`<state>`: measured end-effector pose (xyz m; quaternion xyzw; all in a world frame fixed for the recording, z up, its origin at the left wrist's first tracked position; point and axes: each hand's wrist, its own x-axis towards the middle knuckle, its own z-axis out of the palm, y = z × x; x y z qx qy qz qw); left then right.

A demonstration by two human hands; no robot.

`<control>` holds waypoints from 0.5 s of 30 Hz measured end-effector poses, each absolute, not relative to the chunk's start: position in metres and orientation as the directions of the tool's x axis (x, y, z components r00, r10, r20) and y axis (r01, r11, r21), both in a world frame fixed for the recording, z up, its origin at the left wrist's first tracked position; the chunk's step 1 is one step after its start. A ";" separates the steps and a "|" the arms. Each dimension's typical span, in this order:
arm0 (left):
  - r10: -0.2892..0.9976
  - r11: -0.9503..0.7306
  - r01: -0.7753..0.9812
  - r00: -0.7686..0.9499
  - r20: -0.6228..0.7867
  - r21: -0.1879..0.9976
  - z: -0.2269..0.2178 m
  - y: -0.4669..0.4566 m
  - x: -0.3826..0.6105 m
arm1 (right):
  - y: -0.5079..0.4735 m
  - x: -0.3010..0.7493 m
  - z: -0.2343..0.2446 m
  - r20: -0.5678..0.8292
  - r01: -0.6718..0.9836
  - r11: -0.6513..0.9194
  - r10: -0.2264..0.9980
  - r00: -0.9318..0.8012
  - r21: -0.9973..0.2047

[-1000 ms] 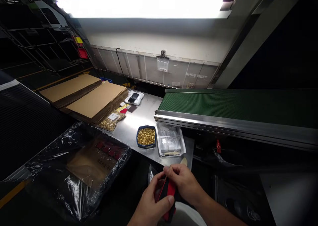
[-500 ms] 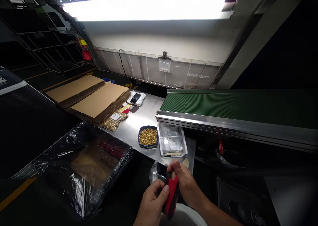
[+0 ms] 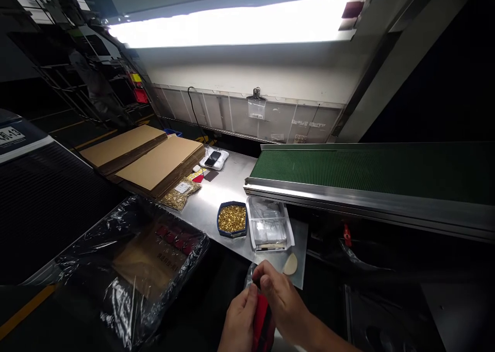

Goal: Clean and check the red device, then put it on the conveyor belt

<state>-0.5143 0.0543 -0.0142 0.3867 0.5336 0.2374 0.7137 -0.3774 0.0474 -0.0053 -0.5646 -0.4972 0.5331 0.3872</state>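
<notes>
Hands dropped lower, closer together, since half-second back. My left hand (image 3: 240, 318) clamps red-black piece (image 3: 262, 315) from side; my right hand (image 3: 284, 303) fingers pinch its top beside clear bag (image 3: 249, 275), just off worktop (image 3: 231, 183) edge.

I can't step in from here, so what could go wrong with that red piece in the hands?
The left hand and right hand hold the red piece and clear bag beyond the table edge; a slip could drop them out of sight. The open dish of gold parts sits close; a reach might spill it.
</notes>
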 end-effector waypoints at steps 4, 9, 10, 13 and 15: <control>0.742 0.630 -0.089 0.362 -0.564 0.772 -0.018 0.049 -0.515 | 0.050 -0.375 -0.009 -0.246 0.137 -0.242 0.969 -0.015 -0.961; 0.751 0.577 0.073 0.344 -0.564 0.813 -0.019 0.057 -0.517 | 0.049 -0.378 -0.003 -0.214 0.224 -0.202 0.976 -0.029 -0.953; 0.754 0.566 0.115 0.328 -0.569 0.817 -0.017 0.059 -0.516 | 0.049 -0.379 -0.002 -0.207 0.241 -0.193 0.978 -0.036 -0.951; 0.751 0.552 0.188 0.311 -0.582 0.812 -0.014 0.065 -0.512 | 0.050 -0.379 0.000 -0.185 0.228 -0.169 0.981 -0.051 -0.959; 0.719 0.589 0.238 0.282 -0.636 0.772 -0.014 0.068 -0.509 | 0.051 -0.378 -0.002 -0.175 0.177 -0.163 0.983 -0.053 -0.971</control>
